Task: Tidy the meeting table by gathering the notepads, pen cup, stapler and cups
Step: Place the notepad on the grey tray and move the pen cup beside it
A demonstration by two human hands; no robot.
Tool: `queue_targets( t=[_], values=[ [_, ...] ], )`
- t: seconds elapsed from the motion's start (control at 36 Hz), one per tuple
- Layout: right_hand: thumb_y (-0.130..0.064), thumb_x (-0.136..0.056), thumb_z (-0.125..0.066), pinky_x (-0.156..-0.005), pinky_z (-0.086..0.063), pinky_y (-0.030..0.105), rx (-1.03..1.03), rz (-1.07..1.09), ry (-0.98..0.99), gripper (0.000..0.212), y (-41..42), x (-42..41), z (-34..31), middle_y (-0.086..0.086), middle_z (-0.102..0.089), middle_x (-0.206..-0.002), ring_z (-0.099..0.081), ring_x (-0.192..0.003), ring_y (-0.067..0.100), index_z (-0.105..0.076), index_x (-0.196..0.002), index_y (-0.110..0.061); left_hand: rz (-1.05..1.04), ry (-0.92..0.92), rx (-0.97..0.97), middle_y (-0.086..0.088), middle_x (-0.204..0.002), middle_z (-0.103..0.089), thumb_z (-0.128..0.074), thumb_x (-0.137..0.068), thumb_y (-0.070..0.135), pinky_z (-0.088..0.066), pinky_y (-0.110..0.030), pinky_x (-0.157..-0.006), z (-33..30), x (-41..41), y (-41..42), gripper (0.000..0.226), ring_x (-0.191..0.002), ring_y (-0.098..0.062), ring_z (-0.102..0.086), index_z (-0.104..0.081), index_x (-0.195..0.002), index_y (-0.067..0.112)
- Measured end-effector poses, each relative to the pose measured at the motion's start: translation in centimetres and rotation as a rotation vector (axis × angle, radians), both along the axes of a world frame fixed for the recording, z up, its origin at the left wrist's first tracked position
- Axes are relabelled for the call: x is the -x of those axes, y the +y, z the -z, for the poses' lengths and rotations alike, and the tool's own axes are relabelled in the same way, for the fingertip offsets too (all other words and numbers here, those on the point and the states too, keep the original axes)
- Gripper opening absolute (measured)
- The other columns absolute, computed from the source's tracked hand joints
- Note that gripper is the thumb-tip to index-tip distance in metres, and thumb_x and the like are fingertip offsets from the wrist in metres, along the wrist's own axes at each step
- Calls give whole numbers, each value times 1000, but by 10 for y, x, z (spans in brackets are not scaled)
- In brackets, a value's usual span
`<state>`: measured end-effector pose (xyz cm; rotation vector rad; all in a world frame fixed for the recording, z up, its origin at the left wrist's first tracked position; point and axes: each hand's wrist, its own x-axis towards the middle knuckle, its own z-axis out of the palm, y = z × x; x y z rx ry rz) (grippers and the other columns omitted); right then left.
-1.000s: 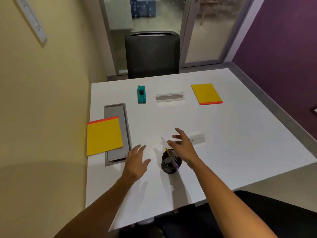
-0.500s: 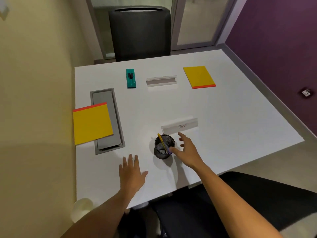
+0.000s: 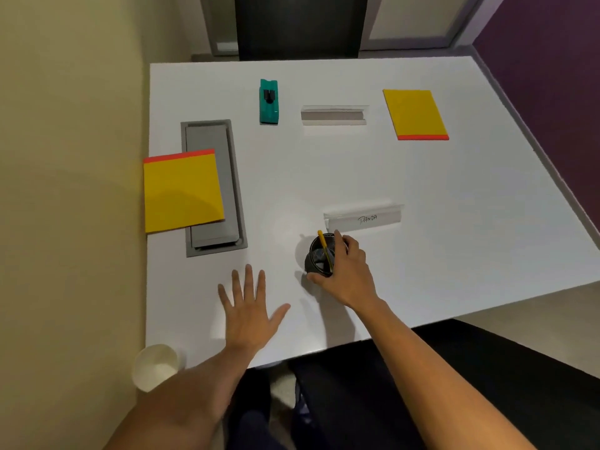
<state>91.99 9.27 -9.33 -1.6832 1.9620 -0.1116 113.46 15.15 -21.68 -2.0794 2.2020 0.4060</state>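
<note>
My right hand (image 3: pixel 347 271) grips the black mesh pen cup (image 3: pixel 316 259) from its right side, with a yellow pen (image 3: pixel 324 251) standing in it. My left hand (image 3: pixel 248 308) lies flat and open on the white table (image 3: pixel 357 164), left of the cup. One yellow notepad (image 3: pixel 183 191) lies at the table's left edge, partly over a grey floor-box lid. A second yellow notepad (image 3: pixel 415 113) lies at the far right. A teal stapler (image 3: pixel 269 101) sits at the far middle. A white paper cup (image 3: pixel 156 367) stands at the near left corner.
A grey cable box lid (image 3: pixel 214 186) is set into the table on the left. Two clear name holders stand on the table, one marked "PANDA" (image 3: pixel 365 219) just beyond the pen cup, one blank (image 3: pixel 334 115) farther back. A black chair (image 3: pixel 298 26) stands behind the table.
My right hand moved from beside the pen cup and closed around it. My left hand stayed flat on the table. The camera tilted further down, bringing the paper cup into view.
</note>
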Motion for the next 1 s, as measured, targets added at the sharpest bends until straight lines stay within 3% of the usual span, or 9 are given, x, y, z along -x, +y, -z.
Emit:
queue_targets(
  t=[0.14,0.25,0.39,0.58,0.78,0.89,1.0],
  values=[
    [-60,-78,-74,-102,-47,53,-7,49,-96,114,-2,-1,9,6,-17,-158,-31,-140,34,-4,-160,-22,-9,32,73,-12,-167,-1,-26,-86,82,-5,-70,-116,18,-2,1,96,-153,-39,1,-21,-157,18],
    [-52,-80,-75,-100,-49,53,31,71,-125,107,-3,0,11,8,-24,-154,-37,-137,33,-10,-159,-22,-4,52,115,-11,-167,-2,-28,-85,82,-7,-69,-116,20,-3,1,97,-153,-38,0,-17,-158,19],
    [-49,-75,-78,-91,-53,45,48,85,-125,104,-9,-3,15,6,-35,-144,-51,-124,29,-19,-157,-25,-20,68,113,-10,-167,-2,-30,-84,83,-7,-67,-118,19,-3,2,97,-153,-37,-1,-20,-157,20],
    [-43,-74,-83,-96,-39,26,91,-6,-281,109,-38,-22,13,4,-32,-150,-43,-134,22,-17,-158,-19,-31,88,112,-9,-167,-2,-30,-84,83,-7,-67,-118,16,-3,2,96,-153,-37,-1,-21,-157,21],
    [-40,-73,-85,-99,-42,23,64,-287,-299,107,-87,-46,2,4,-32,-145,-50,-127,24,-20,-157,-26,-25,175,202,-9,-167,-9,-41,-84,80,-7,-66,-119,20,-4,4,96,-153,-37,-7,-20,-158,23],
    [-33,-72,-86,-101,-45,26,51,-529,-306,107,-116,-63,-8,5,-36,-148,-48,-129,22,-23,-158,-22,-12,207,307,-11,-165,-19,-50,-85,75,-15,-67,-117,22,-3,8,93,-151,-39,-16,-29,-155,18],
    [-33,-73,-87,-106,-44,29,56,-701,-282,102,-140,-82,-13,6,-40,-149,-46,-132,22,-27,-155,-17,-21,197,278,-11,-165,-17,-47,-84,78,-15,-66,-117,18,-3,7,94,-152,-38,-14,-28,-156,19]
  ],
)
